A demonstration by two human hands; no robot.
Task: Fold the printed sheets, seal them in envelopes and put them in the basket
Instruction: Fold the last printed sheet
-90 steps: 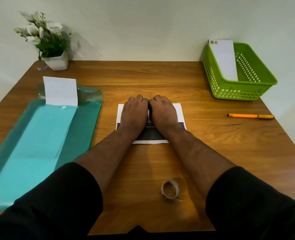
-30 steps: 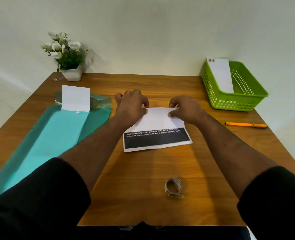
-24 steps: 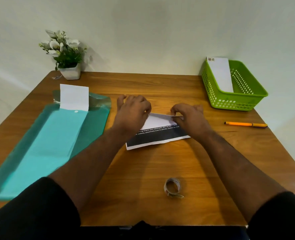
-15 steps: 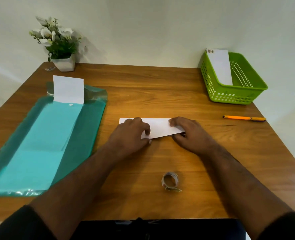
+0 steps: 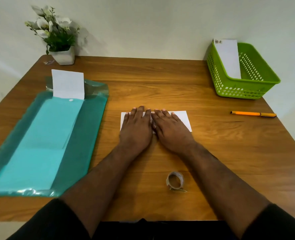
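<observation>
Tabletop (image 5: 160, 80): folded sheet (image 5: 182, 118) under both hands.

The folded sheet (image 5: 182, 118) lay flat at the table's middle, white side up. An envelope (image 5: 228, 58) leaned upright in the green basket (image 5: 247, 87) at the far right.

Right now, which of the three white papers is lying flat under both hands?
The folded sheet at the table's middle; the others stand in the green basket and stick out of the teal folder.

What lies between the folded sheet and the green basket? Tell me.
Head view: nothing. Only bare wooden table separates the folded sheet, pressed flat under both hands, from the green basket. The orange pen lies off to the right, below the basket.
</observation>
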